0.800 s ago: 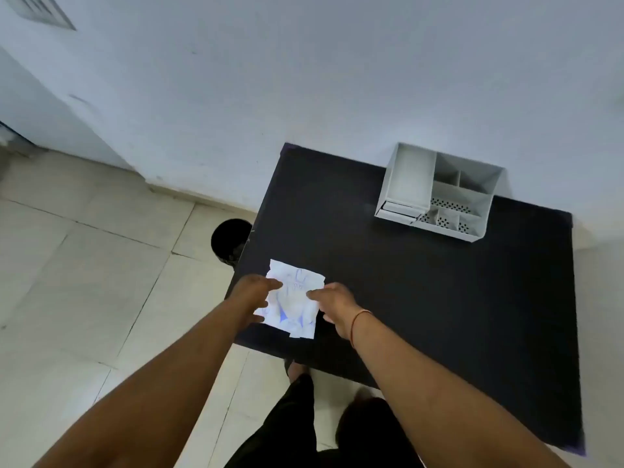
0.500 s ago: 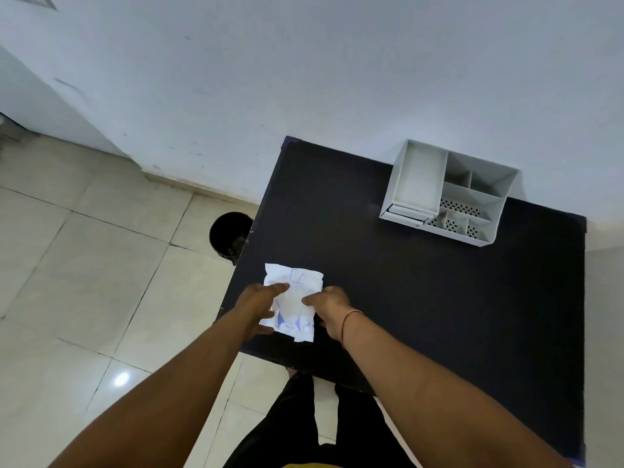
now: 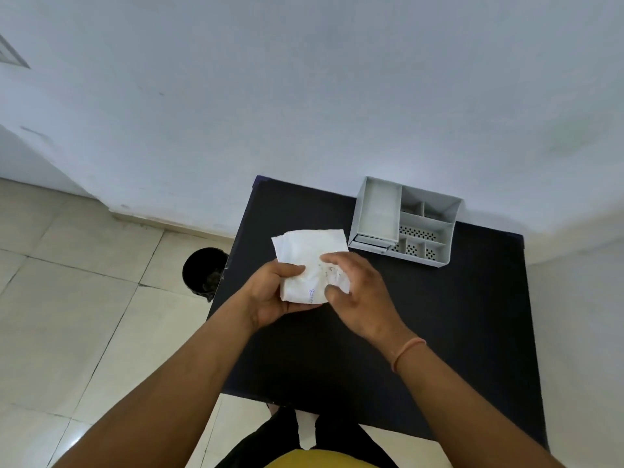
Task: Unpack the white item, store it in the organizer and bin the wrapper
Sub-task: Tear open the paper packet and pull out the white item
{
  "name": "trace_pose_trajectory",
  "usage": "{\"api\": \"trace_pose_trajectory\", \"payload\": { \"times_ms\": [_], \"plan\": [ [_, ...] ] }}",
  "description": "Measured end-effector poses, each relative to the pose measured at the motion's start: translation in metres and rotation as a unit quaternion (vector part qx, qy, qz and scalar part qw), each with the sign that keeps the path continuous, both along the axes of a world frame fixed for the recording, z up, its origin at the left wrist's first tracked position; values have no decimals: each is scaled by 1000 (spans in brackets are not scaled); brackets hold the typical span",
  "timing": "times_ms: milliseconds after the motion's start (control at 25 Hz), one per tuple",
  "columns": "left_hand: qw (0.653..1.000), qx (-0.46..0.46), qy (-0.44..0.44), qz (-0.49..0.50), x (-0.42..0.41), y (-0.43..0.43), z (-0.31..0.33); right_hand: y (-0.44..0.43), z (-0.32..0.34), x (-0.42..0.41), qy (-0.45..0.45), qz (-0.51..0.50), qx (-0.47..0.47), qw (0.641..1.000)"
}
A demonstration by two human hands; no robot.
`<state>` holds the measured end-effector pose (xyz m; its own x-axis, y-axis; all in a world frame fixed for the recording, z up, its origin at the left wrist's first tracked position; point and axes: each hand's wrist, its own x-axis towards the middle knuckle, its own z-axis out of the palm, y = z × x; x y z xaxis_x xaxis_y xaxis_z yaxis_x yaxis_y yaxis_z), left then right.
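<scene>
Both hands hold the white wrapped packet (image 3: 309, 261) above the black table (image 3: 456, 315). The left hand (image 3: 273, 292) cradles its lower edge, thumb pressed on top. The right hand (image 3: 358, 292) pinches its right side. The grey organizer (image 3: 405, 220) stands near the wall; the black bin (image 3: 202, 273) sits on the floor beside the table.

We found only one bit of print: small blue/purple lettering on the white packet (image 3: 310, 261), near its lower edge at approx 6 o'clock, running sideways just by the left hand (image 3: 273, 292). It started w/ "S", maybe "Sa…", but the rest was too small & blurred for us to read. Faint grey marks showed on the packet at approx 3 o'clock, next to the right hand's fingers (image 3: 341, 265); illegible. We saw no other text, nos. or signs anywhere.
</scene>
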<state>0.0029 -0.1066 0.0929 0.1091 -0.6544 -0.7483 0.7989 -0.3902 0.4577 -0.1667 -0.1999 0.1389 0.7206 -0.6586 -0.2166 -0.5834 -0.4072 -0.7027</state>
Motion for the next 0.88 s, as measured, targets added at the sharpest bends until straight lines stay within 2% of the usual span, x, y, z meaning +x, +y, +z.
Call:
{"api": "trace_pose_trajectory", "payload": {
  "times_ms": [80, 240, 400, 520, 640, 800, 880],
  "plan": [
    [1000, -29, -4, -10, -4, -4, 10, -9, 14, -12, -3, -41, -20, 999],
    [996, -81, 21, -25, -11, -7, 22, -16, 27, -25, 41, -6, -88, 995],
    [994, -98, -10, -56, -21, -13, 35, -18, 38, -41, 69, -2, -108, 992],
    [987, -115, -56, -98, -27, -17, 42, -19, 48, -52, 50, -12, -70, 996],
    [976, -130, -110, -133, -34, -22, 47, -25, 58, -59, 51, -50, 7, 997],
    [972, -126, -138, -139, -47, -32, 54, -36, 67, -80, 22, -88, 145, 985],
    [973, -128, -138, -136, -54, -37, 56, -39, 68, -91, 16, -85, 163, 983]
  ]
}}
